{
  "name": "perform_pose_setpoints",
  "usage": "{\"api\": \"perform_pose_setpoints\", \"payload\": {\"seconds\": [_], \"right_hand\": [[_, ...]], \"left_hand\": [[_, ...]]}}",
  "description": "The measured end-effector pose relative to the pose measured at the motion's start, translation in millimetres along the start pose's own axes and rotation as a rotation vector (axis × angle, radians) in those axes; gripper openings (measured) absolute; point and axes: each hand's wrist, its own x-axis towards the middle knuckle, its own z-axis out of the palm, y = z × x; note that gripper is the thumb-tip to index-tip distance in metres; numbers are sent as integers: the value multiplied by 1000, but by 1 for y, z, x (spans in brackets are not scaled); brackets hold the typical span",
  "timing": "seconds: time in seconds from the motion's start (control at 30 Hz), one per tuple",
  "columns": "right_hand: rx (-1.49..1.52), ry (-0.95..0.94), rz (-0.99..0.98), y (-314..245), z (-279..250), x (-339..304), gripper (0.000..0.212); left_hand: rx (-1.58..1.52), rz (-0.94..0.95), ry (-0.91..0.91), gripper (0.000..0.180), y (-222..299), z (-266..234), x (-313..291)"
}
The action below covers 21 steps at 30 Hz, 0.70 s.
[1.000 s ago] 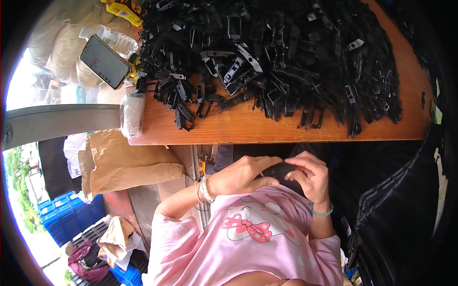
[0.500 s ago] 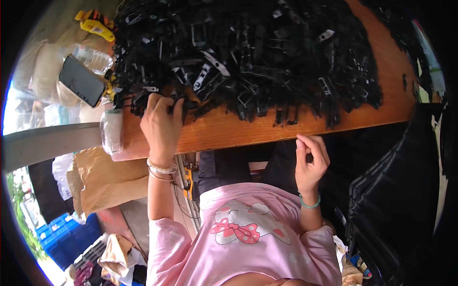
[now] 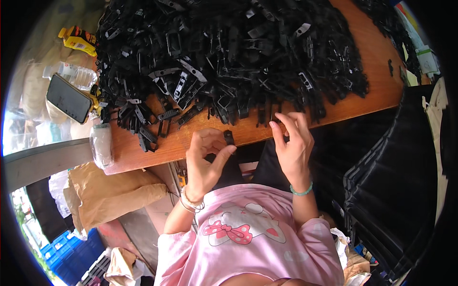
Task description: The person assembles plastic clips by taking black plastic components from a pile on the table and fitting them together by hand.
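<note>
A big heap of black plastic clips covers the wooden table. My left hand is at the table's near edge, its thumb and fingers pinching one small black clip. My right hand hovers beside it, fingers spread and curled, holding nothing, its fingertips close to the heap's near fringe. Both forearms come up from my pink shirt at the bottom.
A dark phone, a clear plastic bottle and a yellow tool lie at the table's left end. A small wrapped roll sits at the left corner. Brown paper sacks stand below. Black crates are stacked at right.
My left hand has drawn back from the left side of the heap to the table edge with one clip in it. My right hand has risen from my lap to the table edge.
</note>
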Motion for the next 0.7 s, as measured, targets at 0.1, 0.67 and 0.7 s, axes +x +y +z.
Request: {"api": "perform_pose_setpoints", "payload": {"seconds": [0.1, 0.67, 0.7], "right_hand": [[73, 134, -9, 8, -2, -10, 13], [-235, 169, -79, 41, -18, 33, 16], [-186, 168, -105, 43, -18, 30, 16]], "left_hand": [[23, 29, -29, 42, 1, 9, 0], [73, 27, -371, 39, -9, 38, -1], [58, 1, -383, 39, -10, 40, -2]]}}
